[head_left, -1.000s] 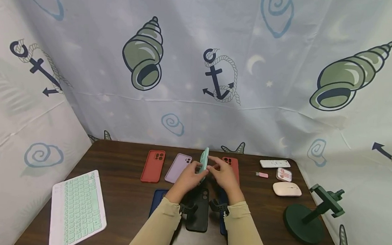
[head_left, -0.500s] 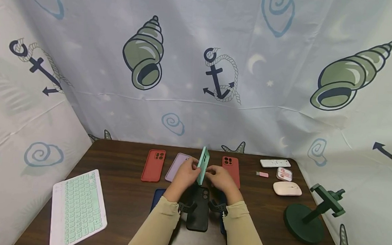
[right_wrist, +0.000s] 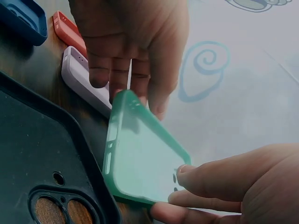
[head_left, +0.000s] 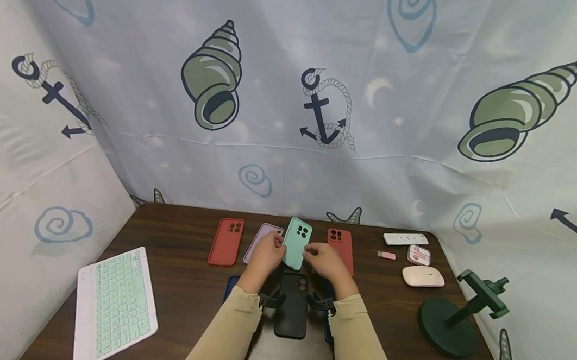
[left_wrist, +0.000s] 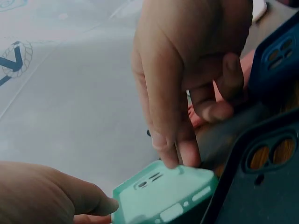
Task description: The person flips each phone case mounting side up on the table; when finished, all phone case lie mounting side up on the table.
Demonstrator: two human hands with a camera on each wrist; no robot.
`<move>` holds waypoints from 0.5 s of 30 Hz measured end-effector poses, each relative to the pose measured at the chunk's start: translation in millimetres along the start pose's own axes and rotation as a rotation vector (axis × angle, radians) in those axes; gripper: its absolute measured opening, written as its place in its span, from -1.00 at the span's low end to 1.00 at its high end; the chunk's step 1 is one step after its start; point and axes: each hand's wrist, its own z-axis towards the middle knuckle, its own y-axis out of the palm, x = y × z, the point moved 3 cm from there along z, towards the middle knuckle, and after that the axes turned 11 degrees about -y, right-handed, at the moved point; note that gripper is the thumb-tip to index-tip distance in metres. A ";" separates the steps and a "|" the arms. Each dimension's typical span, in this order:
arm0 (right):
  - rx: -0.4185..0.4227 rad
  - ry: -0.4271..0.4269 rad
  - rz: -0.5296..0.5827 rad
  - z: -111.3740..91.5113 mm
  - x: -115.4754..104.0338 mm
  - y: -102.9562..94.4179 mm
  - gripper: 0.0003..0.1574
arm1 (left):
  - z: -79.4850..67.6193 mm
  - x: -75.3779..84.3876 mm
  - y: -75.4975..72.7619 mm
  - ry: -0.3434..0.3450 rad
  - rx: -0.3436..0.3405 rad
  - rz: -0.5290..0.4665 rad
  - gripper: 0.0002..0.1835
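A mint-green phone case [head_left: 296, 248] is held between my two hands, tilted up, its broad face with camera cutouts showing in the head view. My left hand [head_left: 266, 254] pinches its left edge; the thumb lies at the rim in the left wrist view. On the right edge, my right hand [head_left: 328, 262] pinches it, thumb over the rim in the right wrist view. The hollow inside [right_wrist: 145, 154] faces the wrist cameras. Below the hands lies a black phone case [head_left: 291, 310]. Whether the mint case touches the table cannot be told.
A lilac case [head_left: 255, 246] and a red case [head_left: 226, 243] lie left, another red case [head_left: 342, 247] right. Blue cases [head_left: 231, 286] lie partly under the forearms. A keyboard [head_left: 117, 307], mouse [head_left: 422, 277], remote [head_left: 405, 239], pink stick [head_left: 386, 255], earphone box [head_left: 419, 255] and green stand [head_left: 449, 327] flank them.
The mint phone case has turned from nearly edge-on to showing its broad face. My left hand has shifted slightly left and down; the right hand has stayed close to its place lately.
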 end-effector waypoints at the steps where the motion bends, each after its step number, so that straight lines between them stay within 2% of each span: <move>1: 0.000 0.001 0.004 -0.3 -0.4 -0.3 -0.54 | -0.2 0.1 -0.5 0.002 0.007 0.019 -0.75; 9: 0.001 0.005 0.006 -0.1 0.8 -0.6 -0.51 | -5.4 1.2 -1.9 0.034 0.041 0.208 -0.69; 15: 0.012 -0.005 0.018 -0.7 2.7 -0.3 -0.54 | -5.1 -1.2 -3.9 0.041 0.008 0.202 -0.64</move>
